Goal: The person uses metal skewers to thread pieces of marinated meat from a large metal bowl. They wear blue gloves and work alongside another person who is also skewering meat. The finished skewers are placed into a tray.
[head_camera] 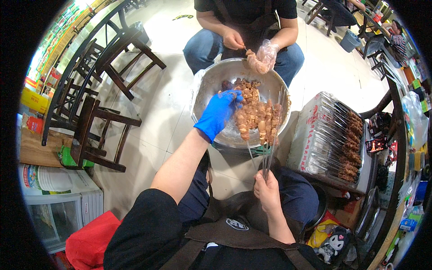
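Observation:
My left hand (219,111), in a blue glove, reaches over a large metal bowl (197,101), its fingers curled at the raw meat pieces (248,89); whether they grip any is hidden. Bare and closed, my right hand (266,189) holds a bunch of metal skewers (268,162) by their lower ends. Their upper parts carry meat and lean over the bowl's right side. Across the bowl sits a co-worker, whose bare hand (234,39) holds a skewer while the other, in a clear plastic glove (268,54), is around its meat.
On my right, a tray of loaded meat skewers (351,145) rests beside a white box (308,135) bearing writing. Wooden stools (101,125) stand at left, near a plastic drawer unit (54,216). A plush toy (334,243) lies low at right. Other people sit in the upper right.

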Demonstrator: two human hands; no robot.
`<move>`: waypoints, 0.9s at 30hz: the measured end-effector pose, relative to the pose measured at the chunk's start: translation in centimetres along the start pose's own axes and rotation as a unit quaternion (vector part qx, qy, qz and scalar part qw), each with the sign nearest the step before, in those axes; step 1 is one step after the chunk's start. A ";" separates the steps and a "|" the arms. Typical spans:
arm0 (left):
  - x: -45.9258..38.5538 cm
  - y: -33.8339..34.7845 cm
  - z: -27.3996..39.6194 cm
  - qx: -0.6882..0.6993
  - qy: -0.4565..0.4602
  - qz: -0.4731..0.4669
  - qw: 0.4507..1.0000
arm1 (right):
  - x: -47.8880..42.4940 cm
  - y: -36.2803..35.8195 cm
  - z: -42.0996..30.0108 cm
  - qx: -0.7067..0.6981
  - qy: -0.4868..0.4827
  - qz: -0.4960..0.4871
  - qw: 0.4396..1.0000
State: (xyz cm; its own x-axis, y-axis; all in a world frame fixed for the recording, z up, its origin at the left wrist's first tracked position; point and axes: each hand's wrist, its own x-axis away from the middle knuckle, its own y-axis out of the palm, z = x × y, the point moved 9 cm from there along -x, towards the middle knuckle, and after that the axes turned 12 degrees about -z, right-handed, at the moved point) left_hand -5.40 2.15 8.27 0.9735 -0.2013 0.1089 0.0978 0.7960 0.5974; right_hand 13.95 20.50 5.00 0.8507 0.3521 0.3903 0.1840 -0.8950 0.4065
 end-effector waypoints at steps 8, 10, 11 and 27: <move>-0.1 -0.6 -2.6 0.089 -0.023 0.050 0.995 | -0.4 1.2 -0.7 -0.047 0.034 -0.023 0.998; -0.3 0.8 -0.7 0.043 -0.013 -0.026 0.999 | -0.6 1.6 -1.1 -0.053 0.026 -0.033 0.998; -0.1 1.4 -0.3 0.086 -0.015 -0.053 0.995 | -0.5 1.7 -1.2 -0.057 0.024 -0.033 0.998; 0.4 -1.4 0.9 0.018 0.009 0.052 0.998 | -0.4 2.0 -0.9 -0.056 0.022 -0.060 0.996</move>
State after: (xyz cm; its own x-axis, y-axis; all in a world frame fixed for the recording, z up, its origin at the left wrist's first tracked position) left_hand -5.34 0.47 8.22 0.9815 -0.1087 0.1577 -0.0107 0.7908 0.6120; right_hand 13.54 18.78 6.36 0.8036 0.4679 0.3679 0.2239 -0.8104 0.5414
